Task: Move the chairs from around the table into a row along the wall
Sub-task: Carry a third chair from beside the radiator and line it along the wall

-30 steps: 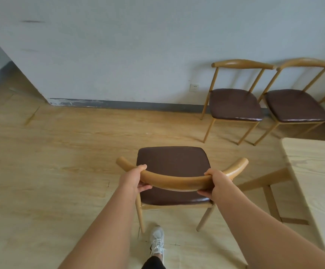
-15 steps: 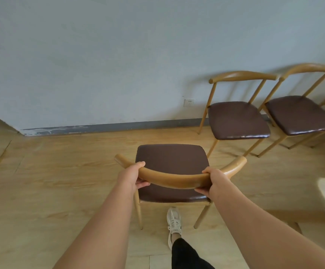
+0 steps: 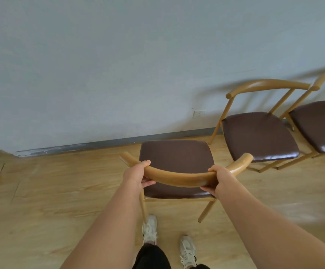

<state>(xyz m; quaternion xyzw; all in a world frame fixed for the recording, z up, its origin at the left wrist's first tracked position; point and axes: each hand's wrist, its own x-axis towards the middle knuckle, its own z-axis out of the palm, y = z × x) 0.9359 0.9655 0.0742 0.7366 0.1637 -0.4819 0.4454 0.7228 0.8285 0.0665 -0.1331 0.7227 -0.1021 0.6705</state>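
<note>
A chair (image 3: 177, 162) with a dark brown seat and a curved tan backrest is right in front of me, its seat facing the wall. My left hand (image 3: 137, 174) grips the left part of the backrest, and my right hand (image 3: 218, 178) grips the right part. The chair's front edge is close to the grey baseboard (image 3: 103, 144). Two like chairs stand against the wall to the right: the nearer chair (image 3: 258, 133) and, cut off by the frame edge, a further chair (image 3: 320, 123).
The white wall (image 3: 138, 65) fills the upper view, with a socket (image 3: 198, 114) low down just left of the row. Bare wooden floor (image 3: 51, 200) stretches to the left. My two feet in white shoes (image 3: 150, 229) are behind the held chair.
I have stepped closer to the wall with the chair held in both hands. The wall and the row of chairs loom larger, and the table at the right has left the view.
</note>
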